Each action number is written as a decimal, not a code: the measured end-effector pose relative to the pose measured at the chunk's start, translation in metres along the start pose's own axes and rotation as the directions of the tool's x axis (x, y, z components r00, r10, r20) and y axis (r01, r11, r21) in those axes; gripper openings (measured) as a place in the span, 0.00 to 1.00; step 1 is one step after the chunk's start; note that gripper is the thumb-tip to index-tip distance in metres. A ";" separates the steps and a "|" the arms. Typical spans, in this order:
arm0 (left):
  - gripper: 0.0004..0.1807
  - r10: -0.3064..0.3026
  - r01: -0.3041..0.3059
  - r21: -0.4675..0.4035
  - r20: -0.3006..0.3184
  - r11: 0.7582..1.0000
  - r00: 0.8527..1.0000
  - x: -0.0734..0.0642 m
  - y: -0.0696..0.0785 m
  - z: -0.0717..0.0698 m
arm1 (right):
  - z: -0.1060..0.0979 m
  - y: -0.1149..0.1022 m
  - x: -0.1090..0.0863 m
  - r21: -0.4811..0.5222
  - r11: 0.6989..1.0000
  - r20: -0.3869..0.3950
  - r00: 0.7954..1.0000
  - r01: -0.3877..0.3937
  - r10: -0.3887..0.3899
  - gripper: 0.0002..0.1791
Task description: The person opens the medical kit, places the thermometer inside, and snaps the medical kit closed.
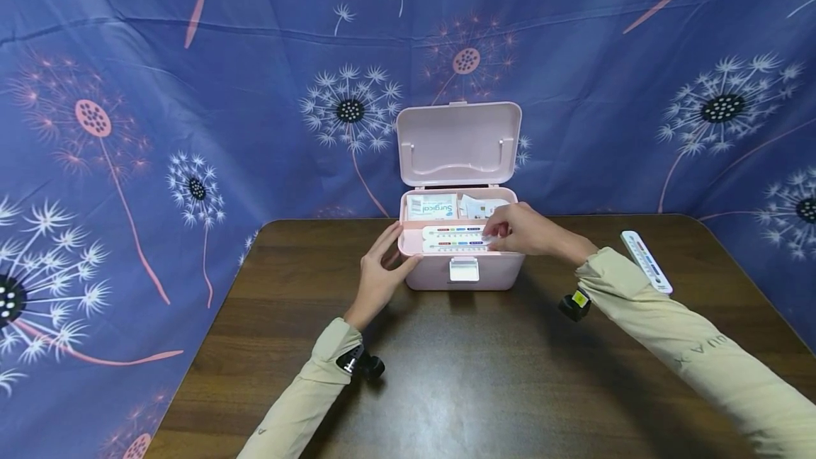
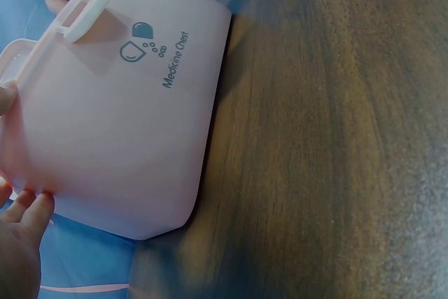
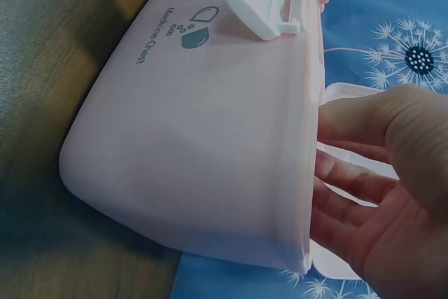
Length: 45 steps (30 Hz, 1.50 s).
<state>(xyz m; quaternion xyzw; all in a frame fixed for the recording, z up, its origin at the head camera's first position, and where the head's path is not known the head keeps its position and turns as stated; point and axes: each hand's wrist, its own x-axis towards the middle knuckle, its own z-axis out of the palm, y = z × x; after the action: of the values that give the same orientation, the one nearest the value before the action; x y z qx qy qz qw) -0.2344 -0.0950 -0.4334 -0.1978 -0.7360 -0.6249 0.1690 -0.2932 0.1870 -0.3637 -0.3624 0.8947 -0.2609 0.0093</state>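
Note:
A pink medicine chest (image 1: pixel 421 277) stands with its lid (image 1: pixel 459 144) raised. My left hand (image 1: pixel 376 275) holds its left front corner, thumb at the front rim and fingers (image 2: pixel 35 208) against the side. Two flat white thermometers (image 1: pixel 454 246) with coloured scales lie side by side in the front part of the chest. My right hand (image 1: pixel 525 232) reaches over the right side and pinches at the right end of the thermometers. In the right wrist view its fingertips are hidden behind the chest's rim. Another thermometer (image 1: pixel 647 262) lies on the table to the right.
In the chest's back compartments sit a white box marked "Surgical" (image 1: pixel 432 207) and white packets (image 1: pixel 481 206). A white latch (image 1: pixel 464 269) hangs on the front. The brown wooden table (image 1: pixel 459 374) ends at a blue dandelion-patterned cloth (image 1: pixel 268 91) behind.

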 end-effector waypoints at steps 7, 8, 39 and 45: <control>0.33 -0.002 0.002 0.004 0.002 1.000 1.000 0.001 0.002 0.001 | -0.004 -0.001 -0.007 0.005 1.000 -0.044 0.999 -0.019 0.019 0.08; 0.33 -0.001 0.001 0.003 0.002 1.000 1.000 0.001 0.002 0.001 | -0.005 -0.002 -0.009 0.010 0.999 -0.050 0.998 -0.031 0.031 0.09; 0.33 0.008 -0.008 0.008 -0.010 1.000 1.000 0.001 -0.003 0.001 | -0.015 0.004 -0.042 -0.011 0.993 -0.218 0.970 -0.117 0.112 0.13; 0.34 0.001 -0.001 0.026 -0.024 1.000 1.000 0.001 -0.020 0.002 | -0.016 0.005 -0.048 -0.007 0.990 -0.231 0.963 -0.143 0.137 0.15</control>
<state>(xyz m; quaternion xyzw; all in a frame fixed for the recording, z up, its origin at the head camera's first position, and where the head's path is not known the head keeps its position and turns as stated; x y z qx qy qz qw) -0.2457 -0.0961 -0.4503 -0.1884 -0.7420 -0.6174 0.1808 -0.2643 0.2286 -0.3604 -0.2656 0.9162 -0.2892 -0.0802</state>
